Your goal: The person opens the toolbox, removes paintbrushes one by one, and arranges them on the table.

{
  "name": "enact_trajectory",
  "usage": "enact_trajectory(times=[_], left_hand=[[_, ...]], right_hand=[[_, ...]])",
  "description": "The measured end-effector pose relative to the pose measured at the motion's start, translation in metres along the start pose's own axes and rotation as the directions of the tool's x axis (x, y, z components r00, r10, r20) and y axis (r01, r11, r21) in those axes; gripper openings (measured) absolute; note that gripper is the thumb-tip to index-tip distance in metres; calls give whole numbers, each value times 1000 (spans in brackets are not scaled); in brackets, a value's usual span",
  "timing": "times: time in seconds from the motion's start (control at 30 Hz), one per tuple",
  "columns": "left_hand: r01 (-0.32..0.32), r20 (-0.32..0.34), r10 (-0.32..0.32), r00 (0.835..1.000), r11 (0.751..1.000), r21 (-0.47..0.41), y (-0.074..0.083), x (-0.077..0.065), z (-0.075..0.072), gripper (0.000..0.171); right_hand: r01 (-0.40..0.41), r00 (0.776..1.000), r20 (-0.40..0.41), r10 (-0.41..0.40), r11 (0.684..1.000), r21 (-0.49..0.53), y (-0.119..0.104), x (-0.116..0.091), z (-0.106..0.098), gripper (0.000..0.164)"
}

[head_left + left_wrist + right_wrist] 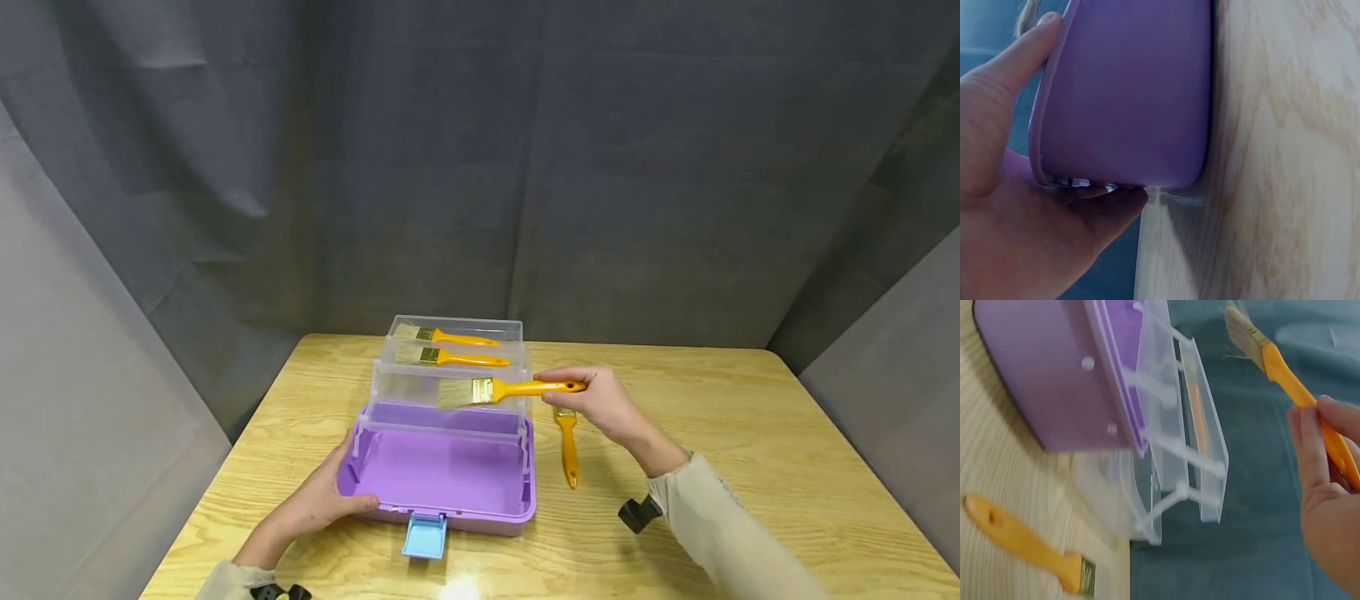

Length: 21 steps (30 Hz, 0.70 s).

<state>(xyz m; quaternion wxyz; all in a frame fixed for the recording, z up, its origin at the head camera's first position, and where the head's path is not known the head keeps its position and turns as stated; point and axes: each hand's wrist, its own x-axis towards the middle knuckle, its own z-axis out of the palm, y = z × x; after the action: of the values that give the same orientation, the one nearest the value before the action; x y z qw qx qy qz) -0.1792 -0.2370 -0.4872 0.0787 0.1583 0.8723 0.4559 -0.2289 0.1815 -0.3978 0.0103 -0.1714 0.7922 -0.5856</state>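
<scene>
An open purple storage box (487,525) stands on the table with its clear tiered trays (408,387) raised behind it. My left hand (318,500) holds the box's left end, thumb on the front rim and fingers round the back corner. Above the front tray, my right hand (600,407) pinches a paintbrush (517,389) by its yellow handle, bristles pointing left. Two similar paintbrushes lie in the trays, one in the rear tray (461,338) and one in the tray before it (472,359). Another paintbrush (570,454) lies on the table right of the box, its bristles hidden by my right hand.
A light blue latch (425,540) hangs down at the box's front. The wooden table (712,417) extends to both sides. Dark grey cloth (637,183) hangs behind it, and light grey panels (82,358) stand left and right.
</scene>
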Motion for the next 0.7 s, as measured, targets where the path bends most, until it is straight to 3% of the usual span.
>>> enact_trajectory(times=[0.23,0.5,0.7], left_hand=[[-25,-1,25,1000,999,-26,-4,1,0,114],[-33,2,33,999,999,-29,-4,1,0,115],[-42,-1,42,999,999,-30,-4,1,0,115]], right_hand=[[-30,999,-38,32,998,57,17,-10,-30,40],[-112,989,-87,115,993,43,48,-28,-69,46],[-131,985,-80,152,965,226,71,-44,-100,40]])
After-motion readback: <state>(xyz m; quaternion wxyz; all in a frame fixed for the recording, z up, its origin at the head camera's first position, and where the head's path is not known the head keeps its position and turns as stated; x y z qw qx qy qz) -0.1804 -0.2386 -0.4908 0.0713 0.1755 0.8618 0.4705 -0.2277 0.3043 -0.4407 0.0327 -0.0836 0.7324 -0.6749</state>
